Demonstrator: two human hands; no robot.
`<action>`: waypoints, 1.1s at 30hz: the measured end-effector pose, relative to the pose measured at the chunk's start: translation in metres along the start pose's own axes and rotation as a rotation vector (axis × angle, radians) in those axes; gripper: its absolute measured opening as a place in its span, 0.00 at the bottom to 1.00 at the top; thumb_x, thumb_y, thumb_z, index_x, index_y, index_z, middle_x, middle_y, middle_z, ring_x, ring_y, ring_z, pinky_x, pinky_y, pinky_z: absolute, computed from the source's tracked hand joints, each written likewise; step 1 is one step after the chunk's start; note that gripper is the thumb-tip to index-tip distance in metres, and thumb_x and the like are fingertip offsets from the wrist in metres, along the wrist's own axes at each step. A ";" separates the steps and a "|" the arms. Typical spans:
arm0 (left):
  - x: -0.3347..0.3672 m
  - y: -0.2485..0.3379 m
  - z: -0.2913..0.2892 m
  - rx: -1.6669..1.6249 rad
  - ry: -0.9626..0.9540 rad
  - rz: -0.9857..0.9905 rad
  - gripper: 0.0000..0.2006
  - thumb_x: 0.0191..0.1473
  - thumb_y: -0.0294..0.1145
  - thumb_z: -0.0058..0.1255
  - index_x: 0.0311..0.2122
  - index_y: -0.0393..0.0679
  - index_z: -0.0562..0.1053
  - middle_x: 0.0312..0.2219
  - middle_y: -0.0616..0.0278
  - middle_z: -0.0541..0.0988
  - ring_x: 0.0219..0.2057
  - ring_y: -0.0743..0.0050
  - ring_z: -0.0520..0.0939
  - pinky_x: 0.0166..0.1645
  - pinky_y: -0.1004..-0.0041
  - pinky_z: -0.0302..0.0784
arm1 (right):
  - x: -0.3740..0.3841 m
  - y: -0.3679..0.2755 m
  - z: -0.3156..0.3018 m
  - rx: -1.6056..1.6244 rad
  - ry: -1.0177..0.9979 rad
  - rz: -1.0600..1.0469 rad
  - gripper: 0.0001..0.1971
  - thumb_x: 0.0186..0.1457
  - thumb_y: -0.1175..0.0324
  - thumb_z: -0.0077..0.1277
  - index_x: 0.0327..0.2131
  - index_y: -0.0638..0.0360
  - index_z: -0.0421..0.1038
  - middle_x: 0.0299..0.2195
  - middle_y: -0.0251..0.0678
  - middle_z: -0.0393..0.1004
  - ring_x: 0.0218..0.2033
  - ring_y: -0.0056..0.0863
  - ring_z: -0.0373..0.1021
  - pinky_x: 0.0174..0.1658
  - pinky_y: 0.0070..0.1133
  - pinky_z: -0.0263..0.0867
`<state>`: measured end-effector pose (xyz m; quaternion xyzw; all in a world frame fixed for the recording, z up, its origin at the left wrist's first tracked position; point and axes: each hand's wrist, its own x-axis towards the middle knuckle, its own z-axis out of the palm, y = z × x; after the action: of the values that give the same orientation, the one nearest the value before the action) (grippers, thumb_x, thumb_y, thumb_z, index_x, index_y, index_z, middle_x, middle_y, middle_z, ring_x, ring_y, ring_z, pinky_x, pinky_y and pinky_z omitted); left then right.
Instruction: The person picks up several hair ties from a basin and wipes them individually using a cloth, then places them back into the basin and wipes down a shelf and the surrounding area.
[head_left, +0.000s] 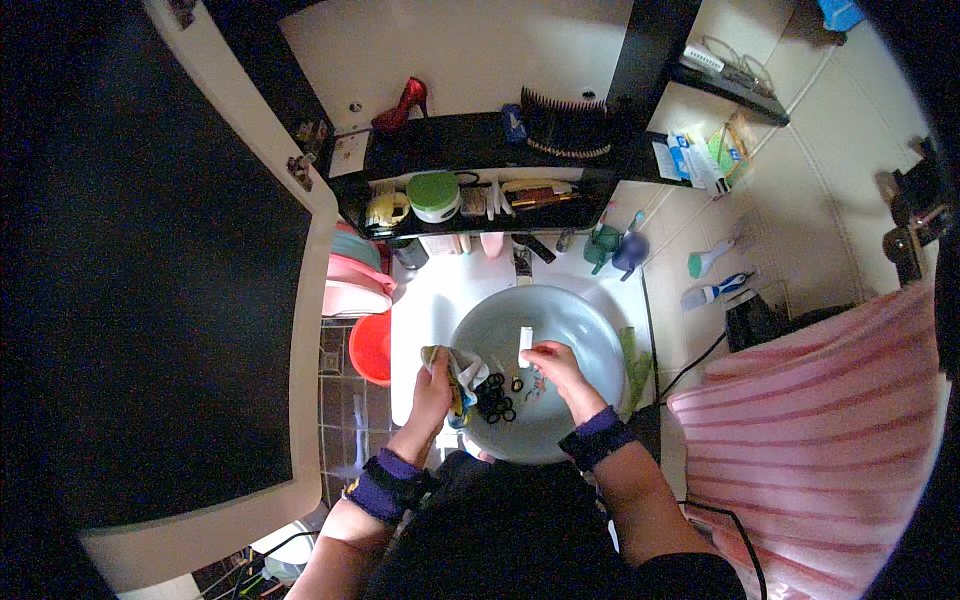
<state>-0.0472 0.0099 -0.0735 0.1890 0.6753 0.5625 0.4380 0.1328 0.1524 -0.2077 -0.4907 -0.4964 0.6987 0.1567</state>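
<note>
A large pale blue-grey basin [575, 320] sits in front of me on a white counter. Over its left rim my left hand [432, 388] is closed around a crumpled white, yellow and blue cloth [463, 382]. My right hand [558, 364] pinches a small white upright piece [526, 345] above the basin; its exact kind does not show. Inside the basin, next to the cloth, lies a cluster of black rings [495, 399], which look like hair ties. Several small orange and brownish bits [537, 384] lie below my right hand.
An orange-red bucket [371, 348] and stacked pink basins [352, 285] stand at the left. Behind is a black shelf with a green-lidded tub [434, 196], a large comb [565, 125] and a red high-heel figure [404, 106]. A pink striped towel [810, 430] hangs at the right. An open cabinet door [180, 280] fills the left.
</note>
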 end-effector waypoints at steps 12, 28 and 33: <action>-0.007 0.026 0.019 -0.102 -0.102 0.010 0.14 0.54 0.35 0.51 0.40 0.34 0.72 0.32 0.62 0.77 0.33 0.79 0.75 0.39 0.78 0.69 | -0.080 -0.097 0.067 -0.141 -0.192 -0.328 0.05 0.44 0.76 0.58 0.25 0.62 0.71 0.25 0.28 0.73 0.27 0.15 0.68 0.35 0.14 0.64; 0.002 0.044 -0.020 -0.311 0.156 0.093 0.18 0.59 0.43 0.42 0.39 0.35 0.71 0.32 0.60 0.78 0.31 0.76 0.78 0.34 0.77 0.74 | -0.052 -0.171 0.056 -0.398 -0.107 -0.478 0.09 0.45 0.72 0.58 0.31 0.65 0.71 0.25 0.32 0.75 0.27 0.17 0.69 0.32 0.16 0.66; 0.008 0.022 -0.026 -0.315 0.041 0.021 0.20 0.58 0.46 0.43 0.38 0.34 0.71 0.30 0.63 0.77 0.29 0.79 0.76 0.33 0.78 0.72 | 0.019 -0.262 0.030 -0.493 0.249 -0.813 0.16 0.42 0.63 0.59 0.35 0.60 0.70 0.27 0.40 0.76 0.29 0.31 0.73 0.33 0.24 0.68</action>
<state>-0.0779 0.0070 -0.0572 0.1134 0.5854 0.6700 0.4423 0.0285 0.2703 0.0052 -0.3595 -0.7760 0.3784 0.3541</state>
